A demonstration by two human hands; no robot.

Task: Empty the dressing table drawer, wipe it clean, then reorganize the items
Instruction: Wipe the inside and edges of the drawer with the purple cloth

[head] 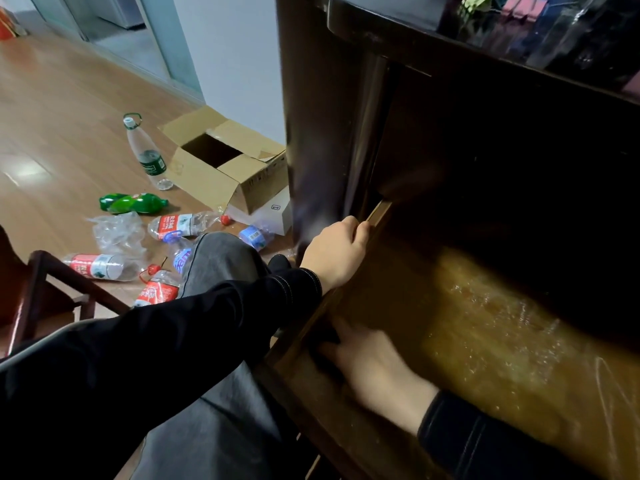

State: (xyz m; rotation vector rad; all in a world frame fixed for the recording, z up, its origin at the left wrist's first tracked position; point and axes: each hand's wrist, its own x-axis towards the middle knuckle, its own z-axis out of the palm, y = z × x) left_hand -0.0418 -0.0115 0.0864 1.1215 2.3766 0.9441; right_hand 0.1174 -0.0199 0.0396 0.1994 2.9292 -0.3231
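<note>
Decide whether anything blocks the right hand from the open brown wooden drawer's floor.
No loose item does: the right hand is inside the brown wooden drawer. Crinkled clear plastic film seems to cover the floor farther right.

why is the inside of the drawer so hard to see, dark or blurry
Both, in the head view: the back of the drawer lies in deep shadow, its floor catches patchy glare off a clear film, and the right hand in the near corner is motion-blurred; the left hand on the drawer's side edge and the floor bottles look sharper.
</note>
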